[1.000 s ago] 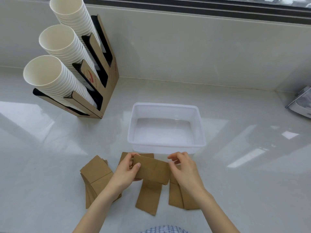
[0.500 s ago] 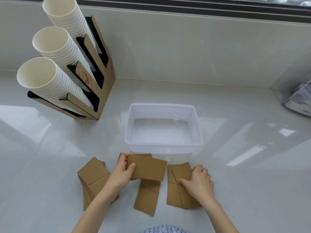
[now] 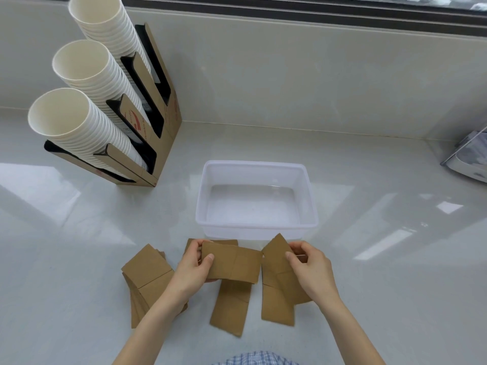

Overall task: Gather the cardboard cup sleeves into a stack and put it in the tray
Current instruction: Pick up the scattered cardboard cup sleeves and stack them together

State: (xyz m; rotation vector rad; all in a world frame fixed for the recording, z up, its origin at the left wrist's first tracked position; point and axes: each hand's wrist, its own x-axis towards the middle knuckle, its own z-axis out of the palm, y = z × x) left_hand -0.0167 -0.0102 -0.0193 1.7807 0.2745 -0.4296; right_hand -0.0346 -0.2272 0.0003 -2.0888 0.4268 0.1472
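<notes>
Glossy pale countertop (image 3: 79, 259) runs back to a light wall. At far left a cardboard cup dispenser (image 3: 160, 122) holds three slanted rows of white paper cups (image 3: 87, 122). Near the front edge, a fanned pile of brown cardboard cup sleeves (image 3: 147, 275) lies flat, partly under the left forearm. The left hand (image 3: 193, 270) pinches one sleeve (image 3: 234, 264) by its left end, thumb on top, holding it level above the counter. Below it a single sleeve (image 3: 232, 306) lies lengthwise. To the right, the right hand (image 3: 311, 270) closes thumb and fingers on the upper corner of a sleeve (image 3: 276, 254), tilted up from two more sleeves (image 3: 276, 304) lying overlapped. Beyond, the translucent plastic tray (image 3: 308, 193) stands empty. Gathering looks barely begun: most sleeves remain scattered, and nothing is stacked in the tray.
</notes>
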